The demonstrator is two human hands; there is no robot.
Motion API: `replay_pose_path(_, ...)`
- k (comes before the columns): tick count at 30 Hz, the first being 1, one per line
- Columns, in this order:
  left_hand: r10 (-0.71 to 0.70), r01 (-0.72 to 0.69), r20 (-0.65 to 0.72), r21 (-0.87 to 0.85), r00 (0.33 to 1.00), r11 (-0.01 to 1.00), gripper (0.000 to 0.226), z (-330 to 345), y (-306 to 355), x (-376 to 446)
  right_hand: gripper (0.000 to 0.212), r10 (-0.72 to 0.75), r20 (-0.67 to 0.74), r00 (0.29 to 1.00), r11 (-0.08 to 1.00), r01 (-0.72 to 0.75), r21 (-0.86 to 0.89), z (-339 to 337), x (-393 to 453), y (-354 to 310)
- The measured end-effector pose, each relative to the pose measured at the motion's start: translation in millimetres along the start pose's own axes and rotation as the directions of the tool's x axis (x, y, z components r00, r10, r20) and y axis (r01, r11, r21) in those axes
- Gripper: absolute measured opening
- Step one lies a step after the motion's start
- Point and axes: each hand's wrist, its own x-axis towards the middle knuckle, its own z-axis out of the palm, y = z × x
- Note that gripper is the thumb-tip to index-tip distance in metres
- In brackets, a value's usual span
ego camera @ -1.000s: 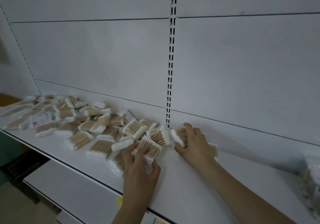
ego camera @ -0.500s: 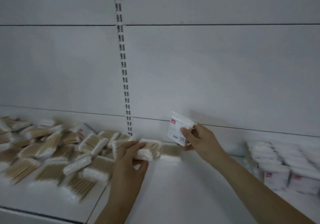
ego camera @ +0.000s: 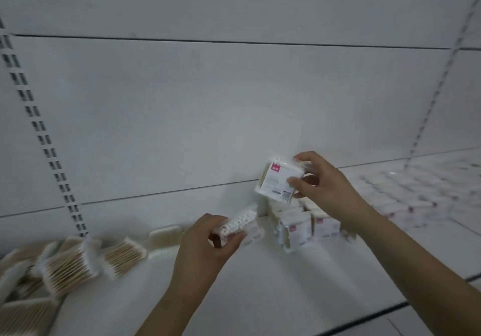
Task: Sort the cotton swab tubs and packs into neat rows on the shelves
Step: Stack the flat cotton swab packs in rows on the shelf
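Loose clear packs of wooden-stick cotton swabs [ego camera: 78, 262] lie heaped at left on the white shelf [ego camera: 260, 296]. Left hand [ego camera: 205, 247] grips one swab pack [ego camera: 238, 225] just above the shelf. Right hand [ego camera: 325, 184] pinches a red-labelled white pack [ego camera: 277, 183], raised over the upright row of labelled packs [ego camera: 299, 227].

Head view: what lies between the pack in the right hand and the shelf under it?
In the head view, the right hand holds its pack above upright packs already standing on the shelf; those fill the stretch below it.
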Motion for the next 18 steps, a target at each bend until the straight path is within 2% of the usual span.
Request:
replay_pose_path(3,0.046,-0.042,0.089,-0.046,0.995,0.998,0.017,23.2,11.2,3.4,0.024,0.063,-0.019,0.998,0.994,-0.065,-0.091,-30.4,-16.3,8.3)
replay_pose_path(6,0.037,-0.023,0.191,-0.073,0.981,0.997,0.017,46.1,20.4,3.6,0.017,0.057,-0.020,0.998,0.988,-0.059,-0.140,-55.9,-31.9,15.9)
replay_pose_path(11,0.038,-0.010,0.304,-0.093,0.952,0.996,0.021,82.7,30.4,-1.8,0.017,0.076,0.018,0.997,0.930,-0.064,-0.361,-81.0,-45.5,39.7)
replay_pose_path(16,0.024,-0.036,0.283,0.038,0.959,0.999,0.028,111.3,20.9,-6.6,0.019,0.061,0.098,0.993,0.858,-0.002,-0.513,-78.8,-46.6,75.9)
replay_pose_path(18,0.043,-0.068,0.245,0.097,0.969,0.993,0.031,117.9,17.7,-8.1,0.020,0.031,0.160,0.987,0.780,0.076,-0.621,-73.0,-44.8,91.9)
